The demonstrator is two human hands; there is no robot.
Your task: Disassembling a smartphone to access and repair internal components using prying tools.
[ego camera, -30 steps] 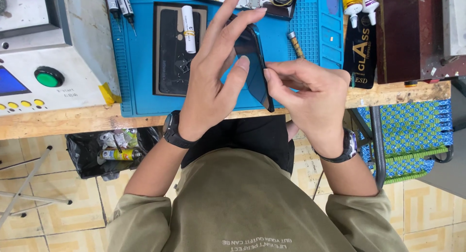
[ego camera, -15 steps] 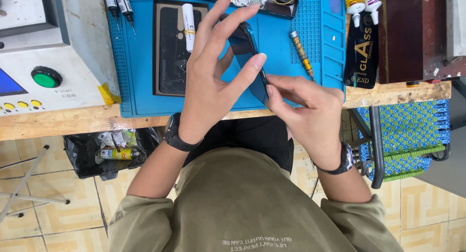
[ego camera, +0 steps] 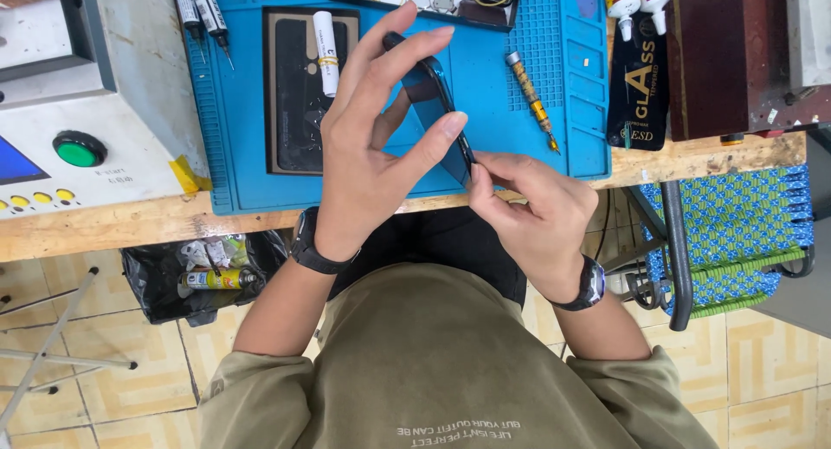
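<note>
left hand (ego camera: 368, 168): I've got it up in the centre of the frame, fingers spread and clamped on the long edges of the phone (ego camera: 437, 99), thumb on the near edge, fingertips on the far edge and top. Edge grip looks chosen to keep skin off the flat face.
right hand (ego camera: 532, 220): centre-right, thumb and forefinger pinched together at the phone's lower corner. Whether there's a film tab or small tool in the pinch, I cannot tell.
phone: dark slab, held tilted on edge above the blue mat (ego camera: 493, 146), off the surface. Lower corner sits right at my right fingertips.
mat: blue, upper centre of the frame, covers the wooden bench (ego camera: 130, 224). Probably there to keep small parts from sliding.
dark panel (ego camera: 299, 90): flat on the mat, left of the phone, with a white tube (ego camera: 325, 41) lying on top.
screwdriver (ego camera: 532, 99): on the mat, right of the phone, tip pointing toward the bench edge.
parts tray (ego camera: 511, 12): top centre, dark rim. Holds small round and metal bits, too small to identify.
black bag (ego camera: 195, 272): hangs under the bench, lower left. Holds crumpled scraps and a yellow tube.
glue bottles (ego camera: 636, 1): top right, nozzles toward me, just above a black flat packet (ego camera: 639, 94).
machine (ego camera: 82, 146): white case, upper left, green button.
</note>
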